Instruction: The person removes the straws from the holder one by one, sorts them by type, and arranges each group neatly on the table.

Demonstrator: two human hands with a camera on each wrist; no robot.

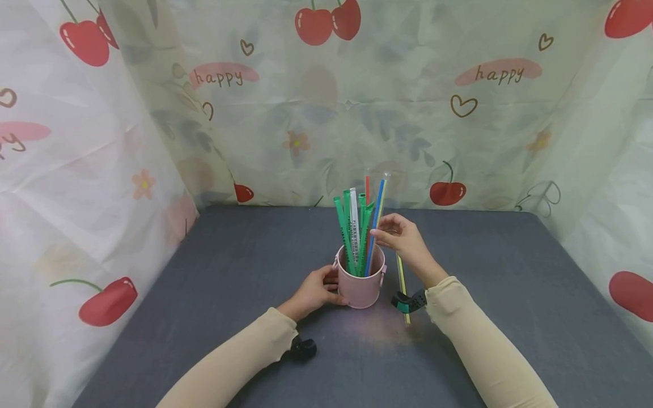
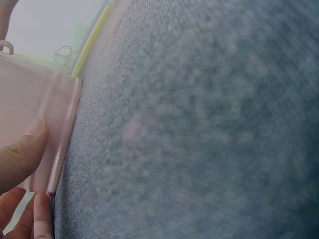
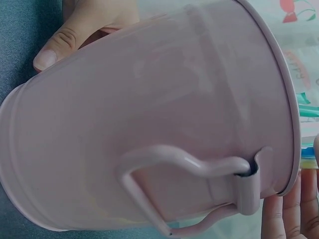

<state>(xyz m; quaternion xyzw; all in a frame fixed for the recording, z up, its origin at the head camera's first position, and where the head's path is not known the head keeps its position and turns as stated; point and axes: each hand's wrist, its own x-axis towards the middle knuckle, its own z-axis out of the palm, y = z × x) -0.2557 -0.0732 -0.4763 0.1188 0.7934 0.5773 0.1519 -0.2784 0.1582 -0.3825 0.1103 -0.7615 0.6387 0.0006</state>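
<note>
A pink bucket (image 1: 359, 292) stands upright on the dark table. My left hand (image 1: 317, 292) grips its left side, and in the left wrist view the thumb (image 2: 25, 154) lies against the bucket wall. Inside the bucket stand several wrapped drinking straws: green-wrapped straws (image 1: 343, 226), a white-wrapped straw (image 1: 354, 224) and a red straw (image 1: 367, 190). At the bucket's right rim my right hand (image 1: 405, 241) pinches a blue straw (image 1: 378, 207) with a yellow straw (image 1: 384, 195) beside it; their lower part is inside the bucket. A handle (image 3: 149, 164) hangs on the bucket's side.
Another yellow straw (image 1: 402, 277) lies on the table (image 1: 245, 255) right of the bucket, partly under my right wrist. Patterned cloth (image 1: 316, 136) hangs behind the table and on both sides.
</note>
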